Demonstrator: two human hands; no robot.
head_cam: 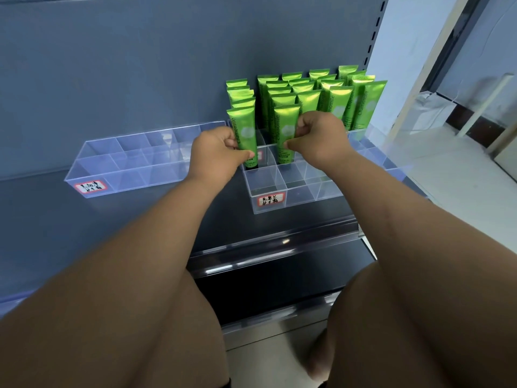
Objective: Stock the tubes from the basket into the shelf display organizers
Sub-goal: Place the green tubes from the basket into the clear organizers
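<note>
Both hands are closed around one tube each, just left of centre frame. The left hand (216,152) pinches the left tube (244,133) between thumb and curled fingers, and the right hand (321,138) pinches the right tube (286,126) the same way. Each tube is glossy metallic green with a flat crimped top, a pale round emblem on the front and a dark cap at the bottom. Both stand upright, cap down, their lower ends inside neighbouring compartments of the clear organizer (279,189), with the hands on their lower halves. "Chamomile" runs lengthwise along each tube; the smaller print near the caps is too small to read.

Behind the hands, in the upper centre, the stocked tubes (324,88) stand in tight rows in the rear compartments. They are the same green, with the same word on them.

On the organizer's front wall, below the hands, is a red-bordered label (271,199) with handwritten characters I cannot make out. At centre left a second organizer (126,166) carries a similar left label (90,186). Both organizers sit on a dark shelf (218,219) against a blue-grey back panel (140,65).
</note>
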